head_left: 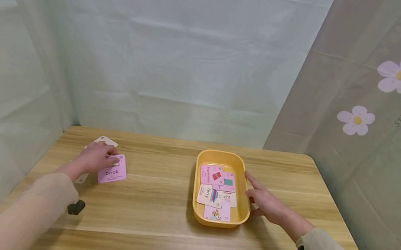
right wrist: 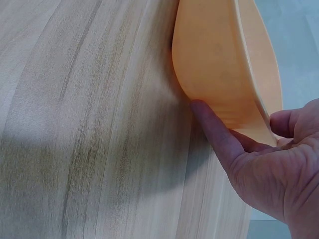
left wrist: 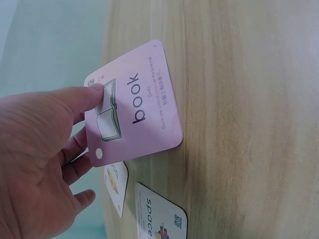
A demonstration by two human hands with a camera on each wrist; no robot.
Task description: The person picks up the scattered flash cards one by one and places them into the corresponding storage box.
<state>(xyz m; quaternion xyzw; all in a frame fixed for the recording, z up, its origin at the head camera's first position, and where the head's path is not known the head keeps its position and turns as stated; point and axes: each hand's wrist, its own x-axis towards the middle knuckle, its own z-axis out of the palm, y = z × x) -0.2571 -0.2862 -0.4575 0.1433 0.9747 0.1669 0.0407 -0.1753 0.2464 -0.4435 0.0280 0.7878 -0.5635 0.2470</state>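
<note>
My left hand (head_left: 94, 157) pinches a pink picture card (left wrist: 162, 107) printed "book", thumb on its face and fingers behind. Under and around that hand lie white cards (head_left: 106, 140); in the left wrist view one white card (left wrist: 162, 216) begins with "space" and another small card (left wrist: 116, 184) shows a yellowish picture. At the right side of a yellow tray (head_left: 194, 214), my right hand (head_left: 268, 203) holds its edge, the thumb (right wrist: 283, 123) at the rim and the fingers against the outer wall, one reaching down to the base.
Several pink and white word cards lie overlapping in the tray, among them an "English book" card (head_left: 211, 175), a "ferry" card (head_left: 209, 195) and a bee card (head_left: 216, 213). The wooden table (head_left: 144, 230) ends at hanging pale curtains (head_left: 180, 52) at the back and sides.
</note>
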